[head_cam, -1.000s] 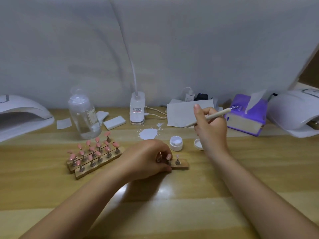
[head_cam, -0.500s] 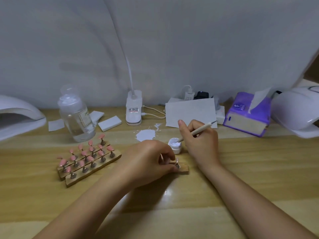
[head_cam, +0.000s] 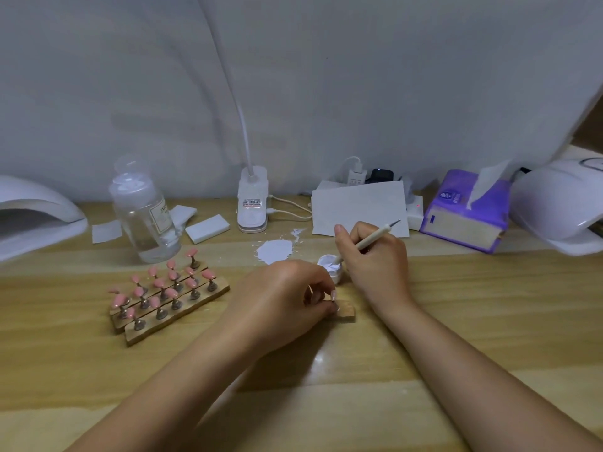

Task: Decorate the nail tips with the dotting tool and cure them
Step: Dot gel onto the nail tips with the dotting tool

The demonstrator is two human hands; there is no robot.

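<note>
Wooden table (head_cam: 489, 337), one, bearing the lot. Hands, two. Right hand (head_cam: 375, 262): fingers curled round one dotting tool (head_cam: 368, 241), held like a pen, its lower end dipped into one small white jar (head_cam: 331, 272) of white gel, its metal upper tip pointing up and right. Left hand (head_cam: 284, 298): fingers and thumb pinching the near end of one small wooden strip (head_cam: 346, 311), which lies flat on the table just in front of the jar; what stands on it is mostly hidden by the fingers. Wooden holders (head_cam: 169, 308), apparently three strips side by side, left of the left hand, carrying pink nail tips (head_cam: 160, 283) on metal stems; about fifteen tips, the exact count unclear where they overlap. Curing lamps, two, white: one at the far left edge (head_cam: 36, 220), one at the far right edge (head_cam: 561, 203). Clear bottle (head_cam: 143, 213), one, behind the holders. Desk lamp (head_cam: 253, 203), one, white, clip base at the back centre with its neck rising out of view. White smear (head_cam: 275, 251), one, on the table behind the jar. Paper sheet (head_cam: 359, 207), one, behind the right hand. Tissue pack (head_cam: 466, 213), one, purple, with a tissue sticking up. White pads (head_cam: 207, 228), several, near the bottle.
</note>
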